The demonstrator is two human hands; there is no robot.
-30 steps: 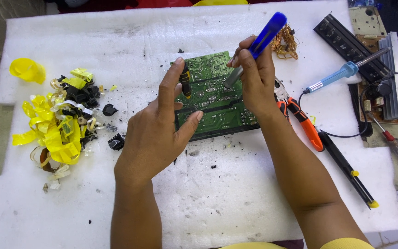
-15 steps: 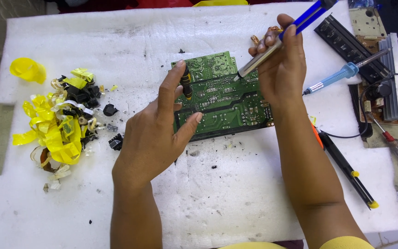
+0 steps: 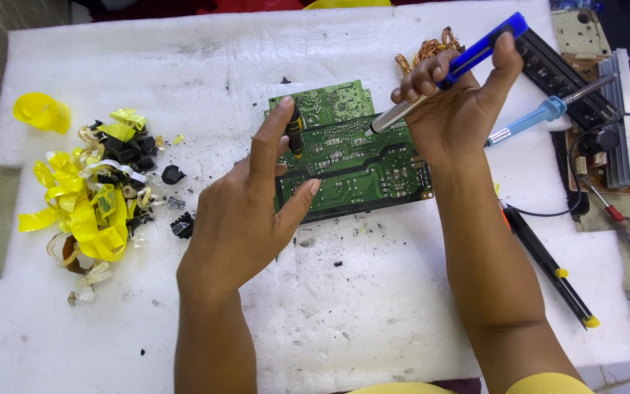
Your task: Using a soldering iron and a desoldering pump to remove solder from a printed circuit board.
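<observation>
The green rectangular circuit board (image 3: 351, 157) lies flat near the middle of the white foam-covered surface (image 3: 373, 321), solder side up. The left hand (image 3: 246, 219) rests on the board's left edge w/ fingers partly spread; the index finger and thumb pinch a small black-and-yellow tool (image 3: 295, 131) that stands on the board. The right hand (image 3: 461, 109) is above the board's upper right part, closed around a blue-handled desoldering pump w/ silver barrel (image 3: 446, 76); the thumb sits on the blue end, and the tip points down-left, close to the board. Whether the tip touches, I cannot tell. Left of the board is a heap of yellow tape scraps and black plastic bits (image 3: 96, 197). To the right lie a light-blue soldering iron (image 3: 530, 120) and a black screwdriver w/ yellow rings (image 3: 552, 266), both apart from the hands.
</observation>
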